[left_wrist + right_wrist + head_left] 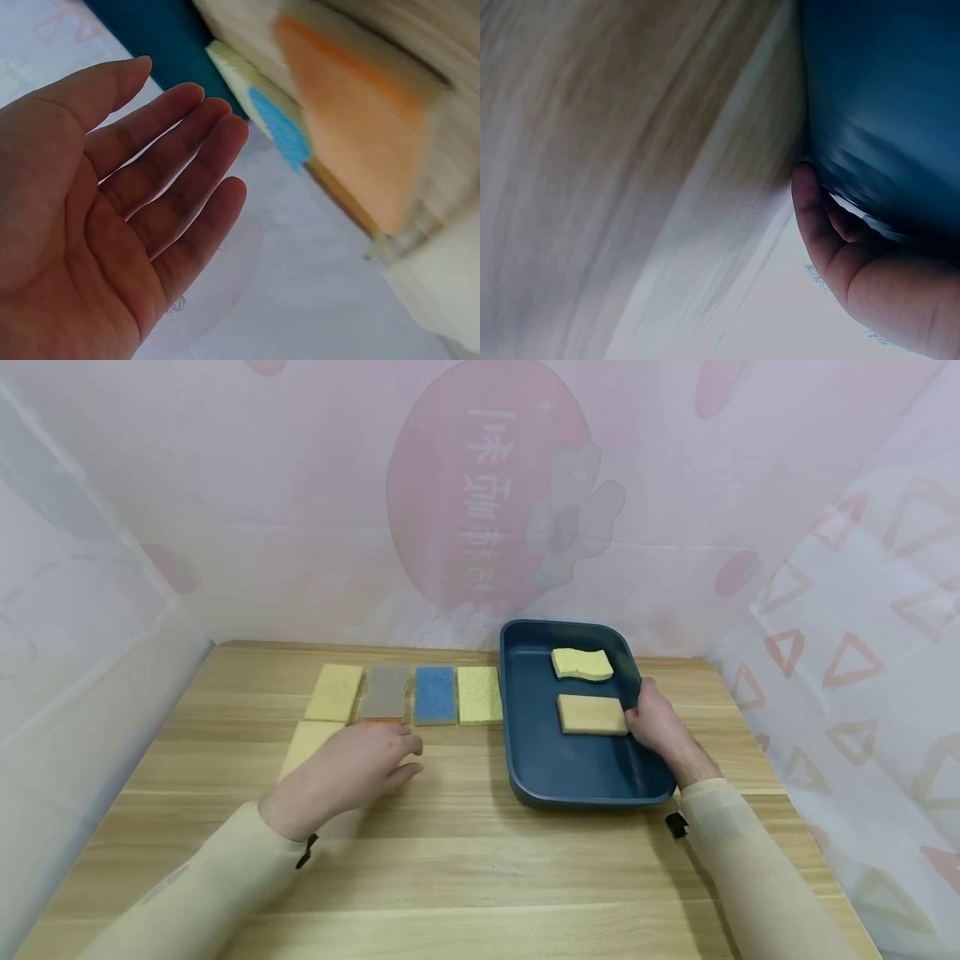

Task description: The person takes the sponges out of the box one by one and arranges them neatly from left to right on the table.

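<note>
With relaxed, slightly bent fingers and nothing held, my left hand [356,770] hovers over an orange sponge [360,112], which it mostly covers in the head view. Another yellow sponge [306,745] lies partly behind this hand. My right hand [660,720] grips the right side of a dark blue rectangular tray [551,768], thumb over the rim and fingers on the outer wall. Inside the tray lie a wavy light yellow sponge [582,665] and a tan sponge [592,716], set apart one behind the other.
Left of the tray a back row of sponges runs along the wooden table [450,868]: yellow [334,692], grey [385,692], blue [435,696] and pale yellow [479,696], the last right beside the tray's wall. Printed curtains [315,527] enclose the table.
</note>
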{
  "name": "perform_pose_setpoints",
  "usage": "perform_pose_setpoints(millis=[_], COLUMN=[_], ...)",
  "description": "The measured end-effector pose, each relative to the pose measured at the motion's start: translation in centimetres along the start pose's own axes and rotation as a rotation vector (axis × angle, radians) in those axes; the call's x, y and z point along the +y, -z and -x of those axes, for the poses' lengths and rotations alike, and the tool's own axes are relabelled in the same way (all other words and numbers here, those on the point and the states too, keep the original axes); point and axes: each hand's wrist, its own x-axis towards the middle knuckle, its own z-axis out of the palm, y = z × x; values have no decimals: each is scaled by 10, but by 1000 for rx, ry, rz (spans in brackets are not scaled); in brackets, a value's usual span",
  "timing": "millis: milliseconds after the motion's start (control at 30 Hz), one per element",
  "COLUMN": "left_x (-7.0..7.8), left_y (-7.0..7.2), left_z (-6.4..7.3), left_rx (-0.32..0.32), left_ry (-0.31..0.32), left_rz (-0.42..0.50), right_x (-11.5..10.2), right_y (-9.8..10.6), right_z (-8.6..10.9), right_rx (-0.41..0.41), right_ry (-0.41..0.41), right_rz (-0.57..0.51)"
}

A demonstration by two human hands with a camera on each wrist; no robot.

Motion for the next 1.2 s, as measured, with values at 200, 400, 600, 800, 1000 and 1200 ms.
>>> perform_pose_setpoints(millis=[200,400,600,800,1000,1200], left_x=[18,33,44,53,62,67], left_y=[5,8,11,7,-1,-11], left_z=[-21,-41,-57,-76,-97,-115], left_rx=[-29,-8,3,4,-7,4], left_ry=[-6,-36,-46,-59,-83,-96], left_rz=[19,55,97,155,198,221], right_x=[-55,-51,9,23,22,21], right_y=[25,23,-3,-7,-6,-6], right_z=[43,38,-6,-15,-15,-15], right_rx=[-11,-15,5,9,2,5], right_ry=[3,-17,9,38,36,35], right_rz=[1,-1,-5,4,-2,1])
